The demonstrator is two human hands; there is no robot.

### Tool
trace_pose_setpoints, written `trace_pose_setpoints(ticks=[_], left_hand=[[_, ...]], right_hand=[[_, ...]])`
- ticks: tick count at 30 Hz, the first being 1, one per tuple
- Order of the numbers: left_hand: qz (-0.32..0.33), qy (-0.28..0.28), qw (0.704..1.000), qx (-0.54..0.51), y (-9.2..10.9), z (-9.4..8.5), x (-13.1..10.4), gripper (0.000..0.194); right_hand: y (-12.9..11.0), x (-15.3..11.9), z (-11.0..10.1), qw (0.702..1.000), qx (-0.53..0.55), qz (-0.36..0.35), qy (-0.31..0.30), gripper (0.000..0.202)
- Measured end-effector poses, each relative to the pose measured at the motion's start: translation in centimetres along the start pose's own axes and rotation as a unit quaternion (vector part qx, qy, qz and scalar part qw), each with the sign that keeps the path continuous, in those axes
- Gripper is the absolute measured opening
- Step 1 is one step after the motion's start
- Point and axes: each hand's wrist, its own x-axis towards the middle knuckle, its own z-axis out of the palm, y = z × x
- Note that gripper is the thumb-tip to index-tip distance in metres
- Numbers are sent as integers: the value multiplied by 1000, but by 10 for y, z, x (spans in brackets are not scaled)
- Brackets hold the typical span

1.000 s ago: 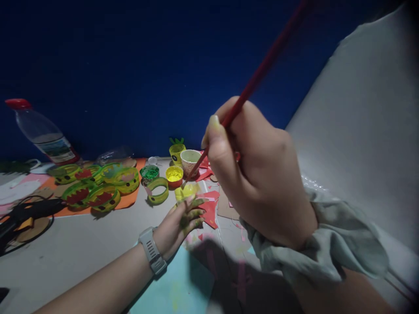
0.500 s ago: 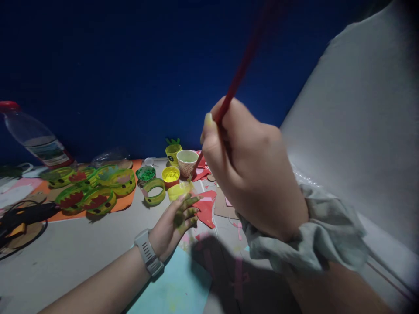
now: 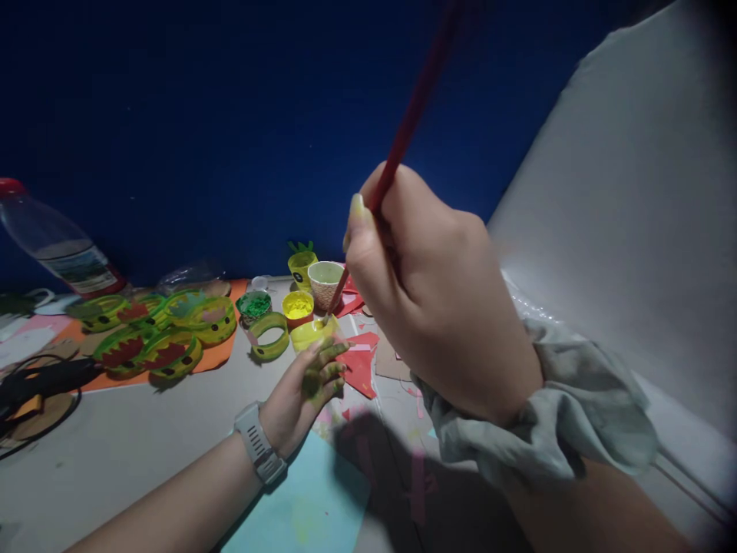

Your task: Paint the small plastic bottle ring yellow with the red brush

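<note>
In my right hand (image 3: 437,299) I grip a slim paintbrush (image 3: 418,107) with a dark red handle, fingers closed round it like a pen. Its bristles come down at the upper edge of a yellow-painted band (image 3: 305,336). My left hand (image 3: 305,392) steadies that band at its right side with thumb and fingers; paint stains the palm. How the fingers meet the band's far side is partly hidden. Just left of it lies a green-yellow ring (image 3: 270,352). Behind stand a pot of yellow paint (image 3: 298,306), a pot of green paint (image 3: 254,306) and a patterned paper cup (image 3: 325,290).
Several decorated yellow-green rings (image 3: 173,355) lie on orange paper (image 3: 222,357). A leaning plastic bottle (image 3: 74,253) and black cable (image 3: 51,376) sit far left. Red paper scraps (image 3: 358,369) and a light-blue sheet (image 3: 299,491) cover parts of the table, which meets a blue wall (image 3: 201,123).
The brush tip has shifted slightly left and down along the yellow band. My right hand has moved a little left with it; my left hand stays at the band.
</note>
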Motion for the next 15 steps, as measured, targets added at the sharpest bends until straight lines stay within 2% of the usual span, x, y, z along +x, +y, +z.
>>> trace_pose_setpoints(ticks=[6,11,15], left_hand=[[24,-18,999,46,-4,-3,4,19],[32,-24,997,70,-4,-1,1,20],[32,-23,997,60,-5,-2,2,22]], right_hand=[[-8,-2,-8,999,-21,-27,19,11],[-12,-1,-7,998,48,-15,-29,10],[-11,0,-2,998,47,0,-34,11]])
